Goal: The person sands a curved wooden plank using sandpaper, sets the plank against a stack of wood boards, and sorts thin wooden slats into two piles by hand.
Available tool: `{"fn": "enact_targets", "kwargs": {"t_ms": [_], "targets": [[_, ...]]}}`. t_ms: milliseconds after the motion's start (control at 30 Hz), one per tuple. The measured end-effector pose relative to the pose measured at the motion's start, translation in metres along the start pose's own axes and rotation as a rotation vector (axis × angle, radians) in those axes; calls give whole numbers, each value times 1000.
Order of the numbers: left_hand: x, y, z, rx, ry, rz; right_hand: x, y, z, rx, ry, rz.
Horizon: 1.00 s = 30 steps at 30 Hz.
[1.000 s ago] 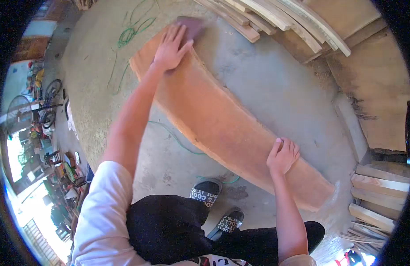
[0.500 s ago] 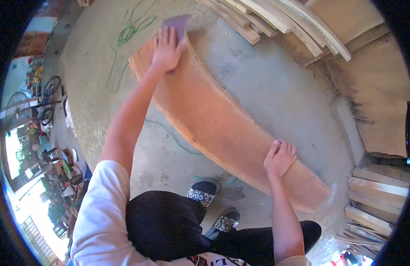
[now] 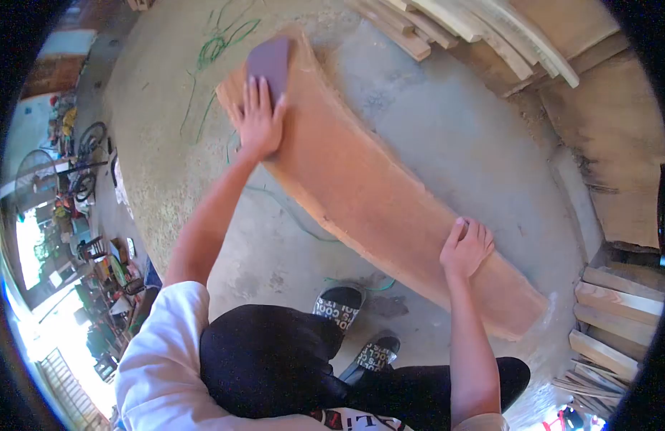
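Note:
A long, curved wooden slab (image 3: 361,194) with rough edges slants across the concrete floor before me. My left hand (image 3: 260,126) lies flat near its far left end, fingers stretched out and apart. Under the fingers and palm is a dark purple sheet that looks like sandpaper (image 3: 269,61), pressed against the wood rather than gripped; part of it is hidden by the hand. Toward the slab's near right end, my right hand (image 3: 467,248) grips the far edge, its fingers curled over and the thumb on top. The fingertips are partly hidden.
Stacked boards (image 3: 447,32) lie at the upper right, with more cut planks (image 3: 616,316) at the right. A thin green cord (image 3: 216,50) is coiled on the floor beyond the slab. My slippered feet (image 3: 339,302) are close to its near edge. A bicycle (image 3: 88,154) stands at left.
My left hand has moved back toward me along the slab, bringing the sandpaper sheet with it. My right hand keeps its hold; the whole view has shifted slightly.

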State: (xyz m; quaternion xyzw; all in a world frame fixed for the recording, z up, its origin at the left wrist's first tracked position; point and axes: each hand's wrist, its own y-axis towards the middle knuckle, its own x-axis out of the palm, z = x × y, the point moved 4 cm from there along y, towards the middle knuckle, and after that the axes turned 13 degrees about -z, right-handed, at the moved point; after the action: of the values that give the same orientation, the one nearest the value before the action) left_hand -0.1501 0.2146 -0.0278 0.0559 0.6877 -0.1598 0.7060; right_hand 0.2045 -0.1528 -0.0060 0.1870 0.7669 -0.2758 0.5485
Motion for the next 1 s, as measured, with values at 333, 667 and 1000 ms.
{"fn": "enact_targets", "kwargs": {"t_ms": [333,667,1000], "targets": [[4,-23,3,-92,-99,45,3,-3,1,0,-22,28],[-1,-9,-9,-57,-70,128,2,-2,-1,48,-16,-9],[-9,-35,3,154,-80,71,4,-2,1,19,-9,48]]}}
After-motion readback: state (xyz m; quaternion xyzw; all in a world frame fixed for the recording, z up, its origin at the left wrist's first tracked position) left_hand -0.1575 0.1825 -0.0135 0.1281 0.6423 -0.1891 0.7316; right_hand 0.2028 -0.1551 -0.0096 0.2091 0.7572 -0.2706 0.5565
